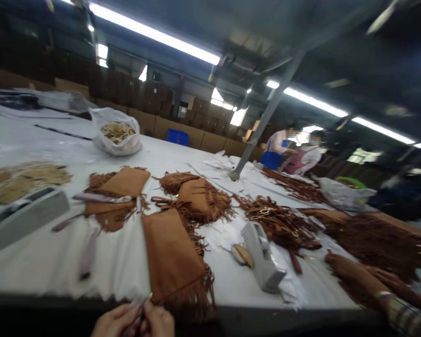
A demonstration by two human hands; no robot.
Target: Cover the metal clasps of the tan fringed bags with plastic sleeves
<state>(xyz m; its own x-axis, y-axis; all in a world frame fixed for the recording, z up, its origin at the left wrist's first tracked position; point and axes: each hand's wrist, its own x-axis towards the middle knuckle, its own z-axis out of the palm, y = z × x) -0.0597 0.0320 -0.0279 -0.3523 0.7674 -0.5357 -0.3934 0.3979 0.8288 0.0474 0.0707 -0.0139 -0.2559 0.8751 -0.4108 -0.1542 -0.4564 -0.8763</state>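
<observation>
At the bottom edge, my left hand (116,320) and my right hand (158,321) are close together, both with fingers pinched. A small dark strip shows between them, too blurred and covered to name. Just beyond the fingertips lies a flat brown fringed pouch (173,255), its near left corner beside my right hand. A tiny bright spot shows at that corner. Further back lie a brown fringed piece (126,182) and another fringed bag (196,196). Near them are a knife-like tool with a pale handle (88,255) and a long pale tool (105,199).
Grey tape dispensers stand left (28,220) and right (263,257). A white bag of tan pieces (115,133), a tan pile (24,180) and brown straps (280,220) lie on the white table (105,276). A co-worker's arm (382,295) reaches in right; a post (263,126) rises behind.
</observation>
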